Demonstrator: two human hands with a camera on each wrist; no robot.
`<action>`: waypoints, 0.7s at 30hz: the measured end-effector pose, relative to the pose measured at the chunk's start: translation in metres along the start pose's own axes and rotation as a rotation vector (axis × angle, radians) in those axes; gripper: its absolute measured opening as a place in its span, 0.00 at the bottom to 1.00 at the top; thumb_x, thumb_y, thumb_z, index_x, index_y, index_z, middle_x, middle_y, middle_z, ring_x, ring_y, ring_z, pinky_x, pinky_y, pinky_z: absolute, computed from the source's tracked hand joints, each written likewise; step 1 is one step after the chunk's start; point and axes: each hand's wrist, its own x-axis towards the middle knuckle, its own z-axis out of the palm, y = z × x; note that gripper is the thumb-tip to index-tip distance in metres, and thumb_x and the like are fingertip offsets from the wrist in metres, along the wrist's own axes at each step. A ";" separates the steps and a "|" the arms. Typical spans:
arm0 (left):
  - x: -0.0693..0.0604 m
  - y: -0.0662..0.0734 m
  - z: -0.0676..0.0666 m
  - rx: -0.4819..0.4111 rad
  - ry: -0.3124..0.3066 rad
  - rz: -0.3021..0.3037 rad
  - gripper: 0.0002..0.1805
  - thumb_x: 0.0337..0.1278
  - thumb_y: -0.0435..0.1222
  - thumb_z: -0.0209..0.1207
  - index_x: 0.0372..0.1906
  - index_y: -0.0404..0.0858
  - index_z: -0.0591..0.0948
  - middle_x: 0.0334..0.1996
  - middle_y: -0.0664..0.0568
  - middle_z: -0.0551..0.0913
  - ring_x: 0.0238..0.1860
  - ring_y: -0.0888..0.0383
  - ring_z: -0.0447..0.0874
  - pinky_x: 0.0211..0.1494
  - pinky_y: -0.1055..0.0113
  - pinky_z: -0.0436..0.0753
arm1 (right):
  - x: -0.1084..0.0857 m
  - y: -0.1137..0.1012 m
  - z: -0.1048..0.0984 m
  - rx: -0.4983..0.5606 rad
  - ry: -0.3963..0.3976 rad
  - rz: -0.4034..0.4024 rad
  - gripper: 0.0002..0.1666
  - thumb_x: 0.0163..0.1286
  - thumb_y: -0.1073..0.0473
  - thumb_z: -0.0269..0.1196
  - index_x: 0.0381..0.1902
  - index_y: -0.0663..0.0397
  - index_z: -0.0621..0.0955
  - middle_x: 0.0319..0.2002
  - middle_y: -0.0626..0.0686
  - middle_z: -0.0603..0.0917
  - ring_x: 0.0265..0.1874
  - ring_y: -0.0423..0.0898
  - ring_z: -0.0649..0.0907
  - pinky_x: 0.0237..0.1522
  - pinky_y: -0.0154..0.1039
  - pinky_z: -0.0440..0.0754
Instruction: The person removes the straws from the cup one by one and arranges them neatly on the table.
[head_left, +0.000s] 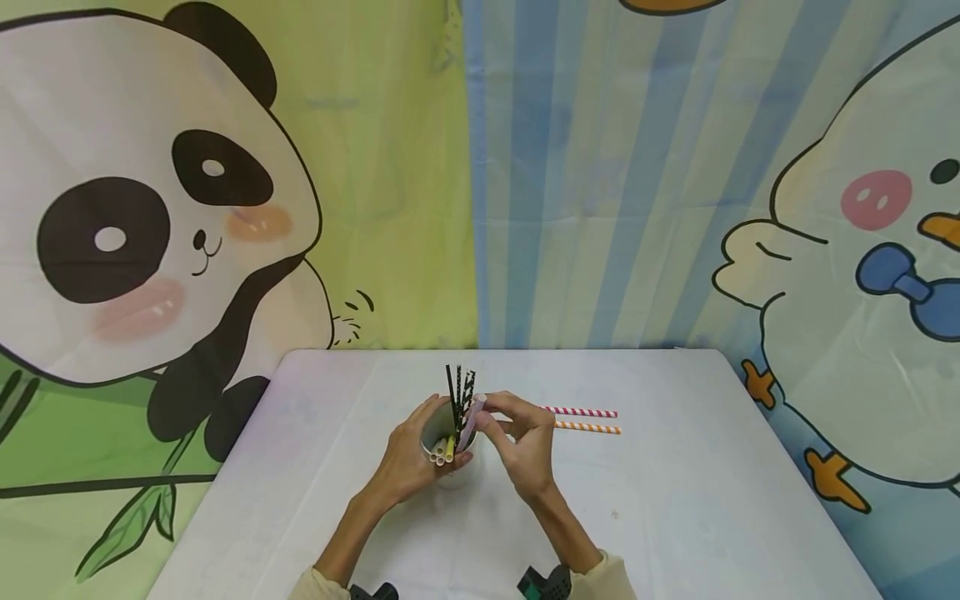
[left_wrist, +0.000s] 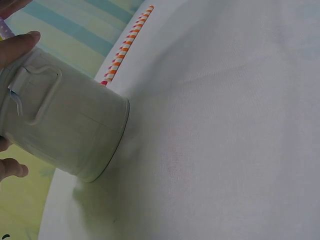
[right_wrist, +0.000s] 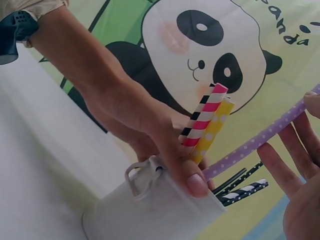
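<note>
A white metal bucket (left_wrist: 75, 117) with a small wire handle (left_wrist: 47, 95) on its side stands on the table. My left hand (head_left: 405, 462) grips it near the rim, thumb over the near edge. Several paper straws lean inside: black patterned ones (right_wrist: 245, 192), a pink-striped one (right_wrist: 206, 115) and a yellow dotted one (right_wrist: 215, 130). In the right wrist view, a purple straw with white dots (right_wrist: 260, 137) slants from the bucket's mouth. The thumb and fingers of my right hand (head_left: 525, 442) pinch its upper end. Its lower end is hidden behind the left thumb.
To the right of the bucket, a red-striped straw (head_left: 581, 412) and an orange-striped straw (head_left: 588, 427) lie on the white table (head_left: 675, 500). Behind the table hangs a printed cloth with a panda (head_left: 112, 333) and a white bird (head_left: 847, 375).
</note>
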 end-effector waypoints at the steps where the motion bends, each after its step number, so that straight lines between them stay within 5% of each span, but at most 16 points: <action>1: 0.000 0.000 0.000 0.004 0.004 0.003 0.49 0.50 0.58 0.82 0.76 0.47 0.76 0.72 0.47 0.82 0.63 0.49 0.88 0.60 0.45 0.88 | 0.001 -0.001 0.000 0.018 0.001 -0.002 0.10 0.70 0.79 0.67 0.49 0.77 0.87 0.39 0.77 0.86 0.43 0.39 0.92 0.40 0.52 0.93; 8: -0.001 0.000 0.001 0.004 -0.005 -0.034 0.49 0.50 0.59 0.81 0.77 0.46 0.76 0.76 0.41 0.78 0.69 0.42 0.85 0.66 0.40 0.85 | 0.009 -0.007 -0.004 0.078 0.007 -0.034 0.13 0.72 0.79 0.65 0.51 0.70 0.89 0.39 0.74 0.87 0.42 0.45 0.93 0.38 0.57 0.93; 15: -0.002 0.001 0.001 0.000 -0.011 -0.059 0.50 0.51 0.60 0.80 0.77 0.46 0.76 0.78 0.39 0.76 0.75 0.38 0.80 0.71 0.35 0.81 | 0.017 -0.011 -0.013 0.168 0.021 -0.080 0.10 0.73 0.81 0.63 0.49 0.77 0.86 0.40 0.55 0.91 0.42 0.48 0.94 0.39 0.57 0.93; 21: -0.001 0.000 0.002 0.008 -0.010 -0.057 0.50 0.50 0.60 0.80 0.78 0.47 0.75 0.78 0.40 0.76 0.76 0.38 0.78 0.73 0.35 0.79 | 0.022 -0.016 -0.020 0.189 0.053 -0.076 0.10 0.73 0.80 0.62 0.49 0.78 0.86 0.40 0.52 0.92 0.41 0.48 0.94 0.40 0.54 0.93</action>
